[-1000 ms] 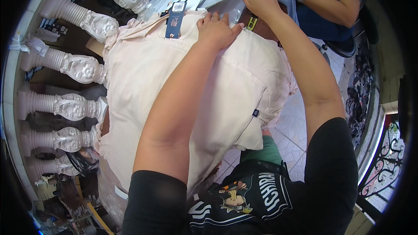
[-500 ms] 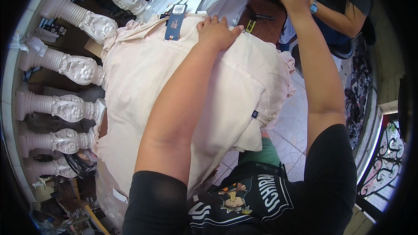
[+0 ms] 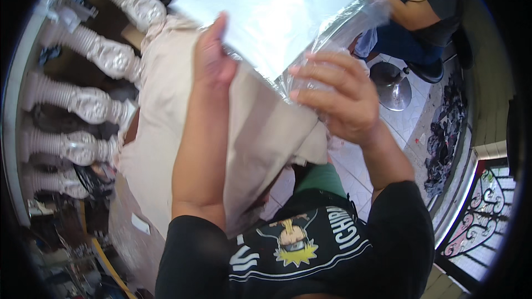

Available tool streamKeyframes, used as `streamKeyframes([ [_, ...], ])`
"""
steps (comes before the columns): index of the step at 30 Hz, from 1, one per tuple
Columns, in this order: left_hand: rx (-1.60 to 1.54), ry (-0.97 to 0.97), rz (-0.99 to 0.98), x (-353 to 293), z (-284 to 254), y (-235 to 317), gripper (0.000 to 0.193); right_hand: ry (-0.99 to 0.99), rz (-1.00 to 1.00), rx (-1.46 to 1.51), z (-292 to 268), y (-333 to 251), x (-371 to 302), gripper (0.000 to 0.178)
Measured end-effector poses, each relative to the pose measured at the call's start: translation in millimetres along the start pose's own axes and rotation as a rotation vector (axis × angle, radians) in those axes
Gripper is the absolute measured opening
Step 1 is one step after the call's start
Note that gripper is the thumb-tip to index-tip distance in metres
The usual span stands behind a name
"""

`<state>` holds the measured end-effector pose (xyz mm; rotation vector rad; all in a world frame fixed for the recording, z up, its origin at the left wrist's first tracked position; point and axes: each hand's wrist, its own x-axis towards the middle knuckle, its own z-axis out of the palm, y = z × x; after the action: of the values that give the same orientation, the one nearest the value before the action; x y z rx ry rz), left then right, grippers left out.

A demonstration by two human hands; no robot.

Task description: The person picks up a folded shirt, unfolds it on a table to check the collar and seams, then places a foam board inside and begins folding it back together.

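Observation:
A flat, shiny clear plastic bag with a white to pale-blue face is held up over the work surface. My left hand grips its left edge, thumb upright in front and the fingers hidden behind it. At the near right corner my right hand has its fingers curled on the loose plastic. Below both hands a pale pink garment lies spread out, its far end covered by the bag. Whether anything lies inside the bag is hard to tell because of glare.
White carved balusters line the left side. A seated person in dark clothes is at the far right, by a round metal stool base. Dark scraps lie along the right wall. A scrollwork metal gate stands at lower right.
My left hand has lifted off the garment and now holds the bag's edge. My right hand has come down from the upper right to the bag, which now covers the garment's tag.

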<state>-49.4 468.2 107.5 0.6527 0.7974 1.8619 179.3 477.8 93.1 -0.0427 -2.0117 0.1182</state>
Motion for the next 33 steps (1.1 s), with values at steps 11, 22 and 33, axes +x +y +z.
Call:
streamKeyframes([
  [11,-0.046,0.664,-0.141,-196,-124,-6,0.032,-0.271,0.633,0.208,33,-72,-53,0.021],
  [22,0.037,0.461,0.033,-229,-93,32,0.02,-0.158,0.239,-0.212,47,-130,-44,0.086],
  [33,-0.077,0.407,0.107,-224,-129,43,0.033,-0.004,0.037,-0.119,98,-129,-30,0.025],
])
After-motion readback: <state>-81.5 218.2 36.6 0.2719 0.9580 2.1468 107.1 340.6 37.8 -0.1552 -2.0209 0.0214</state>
